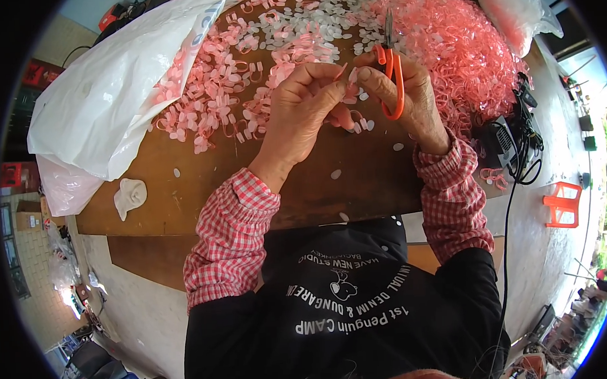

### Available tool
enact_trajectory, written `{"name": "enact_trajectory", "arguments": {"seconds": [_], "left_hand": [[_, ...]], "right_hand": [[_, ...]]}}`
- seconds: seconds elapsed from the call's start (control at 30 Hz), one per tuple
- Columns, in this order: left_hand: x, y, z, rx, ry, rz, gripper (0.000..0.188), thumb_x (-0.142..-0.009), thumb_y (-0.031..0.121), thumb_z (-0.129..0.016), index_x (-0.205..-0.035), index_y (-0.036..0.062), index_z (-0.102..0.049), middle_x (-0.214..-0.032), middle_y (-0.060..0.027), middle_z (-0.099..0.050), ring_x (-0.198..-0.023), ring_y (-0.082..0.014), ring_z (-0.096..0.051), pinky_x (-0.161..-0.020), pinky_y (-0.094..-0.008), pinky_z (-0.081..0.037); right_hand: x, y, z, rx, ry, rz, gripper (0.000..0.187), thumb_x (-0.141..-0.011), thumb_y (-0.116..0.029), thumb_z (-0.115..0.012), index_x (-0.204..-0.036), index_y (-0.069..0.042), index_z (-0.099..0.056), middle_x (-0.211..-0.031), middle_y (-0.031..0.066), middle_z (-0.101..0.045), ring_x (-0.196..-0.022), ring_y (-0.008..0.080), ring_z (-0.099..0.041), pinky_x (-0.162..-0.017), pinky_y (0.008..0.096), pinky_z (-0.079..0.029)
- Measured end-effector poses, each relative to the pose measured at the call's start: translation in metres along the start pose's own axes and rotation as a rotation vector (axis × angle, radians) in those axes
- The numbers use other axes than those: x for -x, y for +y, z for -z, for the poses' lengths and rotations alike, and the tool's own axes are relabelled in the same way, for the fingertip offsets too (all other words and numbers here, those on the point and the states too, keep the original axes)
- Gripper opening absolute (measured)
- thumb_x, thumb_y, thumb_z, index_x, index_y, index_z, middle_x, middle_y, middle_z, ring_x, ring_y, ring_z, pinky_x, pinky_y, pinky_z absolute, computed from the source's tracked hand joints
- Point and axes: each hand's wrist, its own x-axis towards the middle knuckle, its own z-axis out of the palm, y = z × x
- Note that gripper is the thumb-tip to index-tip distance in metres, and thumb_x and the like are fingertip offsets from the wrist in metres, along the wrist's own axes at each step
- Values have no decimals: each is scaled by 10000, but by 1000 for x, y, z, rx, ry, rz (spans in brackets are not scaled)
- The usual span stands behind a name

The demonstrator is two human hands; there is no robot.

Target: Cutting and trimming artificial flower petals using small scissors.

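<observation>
Over the far half of the brown table point(377, 180), my two hands meet at a small pink plastic piece point(351, 81). My left hand point(301, 113) is closed, with thumb and fingertips pinching the piece. Its exact shape is partly hidden by the fingers. My right hand point(417, 85) is closed too, its thumb and a finger at the same piece. Hooked on the right hand's fingers hang scissors with orange handles point(398, 86), the blades pointing to the far side. Loose pink pieces with pale oval tabs point(200, 99) lie beyond and left of the hands.
At the far right rises a large heap of pink plastic pieces point(459, 57). White oval bits point(304, 16) are scattered at the back. A white plastic bag point(126, 89) covers the left side, near a crumpled cloth point(130, 197). A black adapter with cables point(499, 142) sits at the right edge.
</observation>
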Motion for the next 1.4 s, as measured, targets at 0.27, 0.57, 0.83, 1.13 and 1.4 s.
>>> {"name": "enact_trajectory", "arguments": {"seconds": [0.27, 0.57, 0.83, 1.13, 1.4], "left_hand": [[-7, -1, 8, 172, 196, -46, 124, -921, 114, -630, -1032, 59, -636, -878, -90, -691, -579, -132, -617, -526, -255, -475], [-10, -3, 16, 358, 211, 12, 97, -926, 78, -603, -1003, 32, -641, -848, -87, -663, -541, -121, -541, -501, -247, -427], [-8, 1, 9, 279, 216, 23, 80, -909, 60, -615, -971, 14, -636, -833, -81, -655, -542, -111, -513, -490, -229, -405], [-6, -1, 4, 125, 273, -8, 42, -880, 32, -623, -905, 6, -644, -795, -60, -639, -525, -83, -477, -466, -218, -351], [-3, 6, 4, 243, 278, 127, 41, -882, 59, -615, -851, 40, -633, -755, -47, -611, -487, -65, -423, -450, -211, -316]], "right_hand": [[6, -3, -5, 821, 15, 381, 375, -854, -106, -652, -1160, 34, -484, -951, 171, -530, -790, 327, -567, -660, 381, -469], [9, -4, -19, 1030, -26, 396, 543, -768, -183, -719, -1180, 32, -437, -1032, 218, -516, -858, 412, -571, -696, 450, -496], [10, -4, -21, 1072, 3, 375, 550, -761, -238, -744, -1147, 29, -458, -1024, 208, -520, -839, 396, -589, -676, 447, -502], [8, -1, -23, 1093, 34, 400, 459, -817, -253, -711, -1098, 26, -478, -993, 198, -524, -792, 383, -603, -625, 440, -505], [9, -4, -25, 1091, 57, 395, 454, -815, -253, -711, -1104, 15, -485, -979, 195, -518, -781, 384, -602, -589, 447, -499]]}}
